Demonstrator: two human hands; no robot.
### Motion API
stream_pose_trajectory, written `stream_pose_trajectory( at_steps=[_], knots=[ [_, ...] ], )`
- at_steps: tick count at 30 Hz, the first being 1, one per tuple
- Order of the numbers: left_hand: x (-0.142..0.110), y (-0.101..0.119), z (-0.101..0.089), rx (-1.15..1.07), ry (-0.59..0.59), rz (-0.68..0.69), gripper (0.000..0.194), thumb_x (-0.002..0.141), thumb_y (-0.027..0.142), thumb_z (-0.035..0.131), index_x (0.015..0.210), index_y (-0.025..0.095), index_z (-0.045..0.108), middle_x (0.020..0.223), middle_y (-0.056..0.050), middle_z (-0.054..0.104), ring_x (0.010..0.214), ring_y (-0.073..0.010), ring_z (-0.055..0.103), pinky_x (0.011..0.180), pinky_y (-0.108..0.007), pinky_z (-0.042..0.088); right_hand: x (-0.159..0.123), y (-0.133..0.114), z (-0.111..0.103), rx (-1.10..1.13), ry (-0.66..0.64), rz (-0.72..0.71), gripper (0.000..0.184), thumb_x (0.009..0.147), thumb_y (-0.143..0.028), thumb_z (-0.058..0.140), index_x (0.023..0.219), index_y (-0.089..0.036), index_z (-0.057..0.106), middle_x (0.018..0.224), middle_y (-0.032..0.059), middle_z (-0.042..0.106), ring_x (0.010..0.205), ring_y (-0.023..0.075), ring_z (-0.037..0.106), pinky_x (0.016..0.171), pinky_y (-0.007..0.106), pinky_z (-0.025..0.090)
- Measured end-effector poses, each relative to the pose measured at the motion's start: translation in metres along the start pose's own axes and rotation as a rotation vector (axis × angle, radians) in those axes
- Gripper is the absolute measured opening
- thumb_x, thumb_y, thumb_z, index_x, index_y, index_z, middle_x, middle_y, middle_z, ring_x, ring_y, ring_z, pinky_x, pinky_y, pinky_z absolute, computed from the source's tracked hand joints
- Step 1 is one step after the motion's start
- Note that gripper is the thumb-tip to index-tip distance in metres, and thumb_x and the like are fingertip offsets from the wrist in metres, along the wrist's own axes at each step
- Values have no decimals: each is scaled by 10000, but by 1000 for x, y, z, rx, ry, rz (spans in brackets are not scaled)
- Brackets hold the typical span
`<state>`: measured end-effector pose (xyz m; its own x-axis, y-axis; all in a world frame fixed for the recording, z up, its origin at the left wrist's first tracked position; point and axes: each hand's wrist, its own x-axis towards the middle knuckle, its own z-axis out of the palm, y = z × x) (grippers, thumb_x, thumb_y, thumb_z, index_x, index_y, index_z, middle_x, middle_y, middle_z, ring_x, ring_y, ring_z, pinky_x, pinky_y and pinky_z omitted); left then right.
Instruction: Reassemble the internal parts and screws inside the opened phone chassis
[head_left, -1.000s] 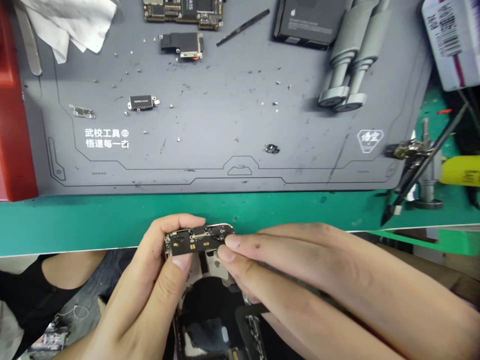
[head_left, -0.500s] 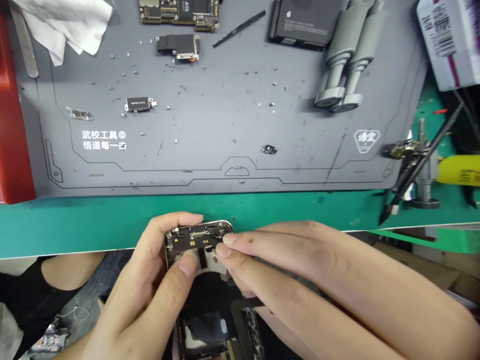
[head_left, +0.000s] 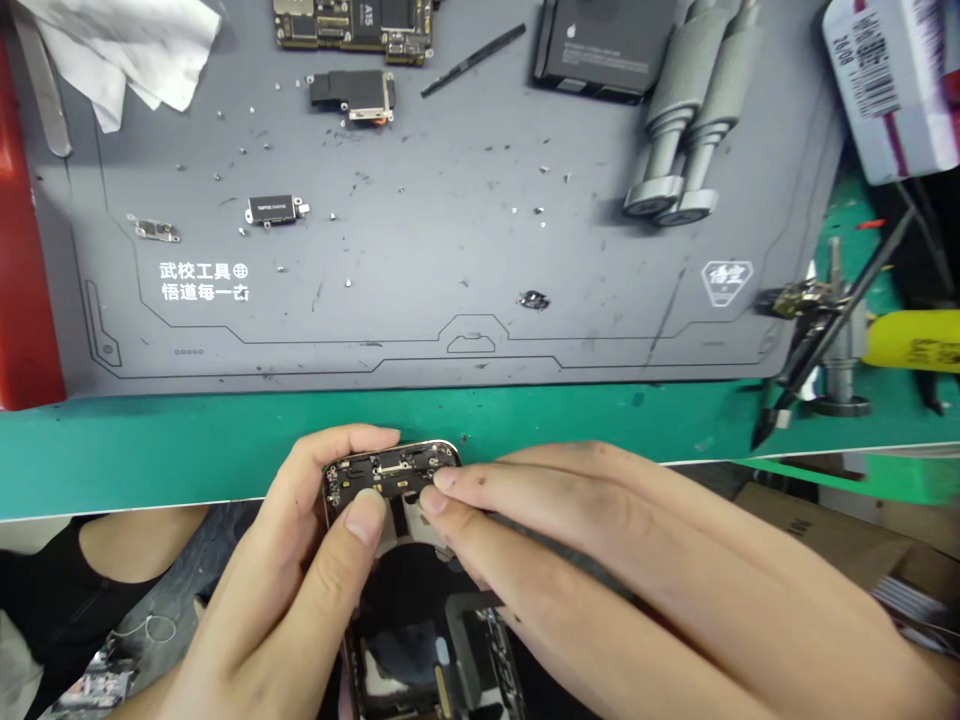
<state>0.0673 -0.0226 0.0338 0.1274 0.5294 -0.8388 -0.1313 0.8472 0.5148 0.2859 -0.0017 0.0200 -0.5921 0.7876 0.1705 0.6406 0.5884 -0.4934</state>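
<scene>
I hold an opened phone housing (head_left: 394,470) in front of the table edge, its bottom end with small boards and connectors turned up toward me. My left hand (head_left: 300,590) grips it from the left, index finger curled over the top rim and thumb pressed on the inner board. My right hand (head_left: 600,570) comes in from the right with fingers close together, their tips pinching or pressing at a small part inside the housing; what they hold is hidden.
A grey repair mat (head_left: 450,250) lies on a green mat (head_left: 187,450), strewn with several tiny screws. On it: a logic board (head_left: 352,25), a speaker module (head_left: 352,92), a vibration motor (head_left: 274,210), a black battery (head_left: 600,50), two metal tool handles (head_left: 690,110), a white cloth (head_left: 120,50).
My left thumb has slid from the housing's lower edge up onto the inner board. The right fingertips moved slightly left and lower. The view shifted a little.
</scene>
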Motion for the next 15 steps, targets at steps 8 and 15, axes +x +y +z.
stream_pose_trajectory(
  at_steps=[8, 15],
  knots=[
    [-1, -2, 1, 33, 21, 13, 454, 1043, 788, 799, 1369, 472, 776, 1156, 68, 849, 1014, -150, 782, 838, -146, 657, 5, 3, -5, -5, 108, -57, 408, 1219, -175, 566, 1016, -188, 920, 1092, 59, 887, 986, 200, 790, 941, 242, 734],
    [-1, -7, 0, 68, 63, 55, 404, 1092, 742, 764, 1389, 470, 788, 1241, 61, 856, 1155, -169, 803, 883, -148, 667, 4, 4, -5, -10, 121, -57, 463, 1233, -164, 528, 985, -180, 919, 1059, 76, 874, 956, 198, 791, 890, 254, 728]
  ],
)
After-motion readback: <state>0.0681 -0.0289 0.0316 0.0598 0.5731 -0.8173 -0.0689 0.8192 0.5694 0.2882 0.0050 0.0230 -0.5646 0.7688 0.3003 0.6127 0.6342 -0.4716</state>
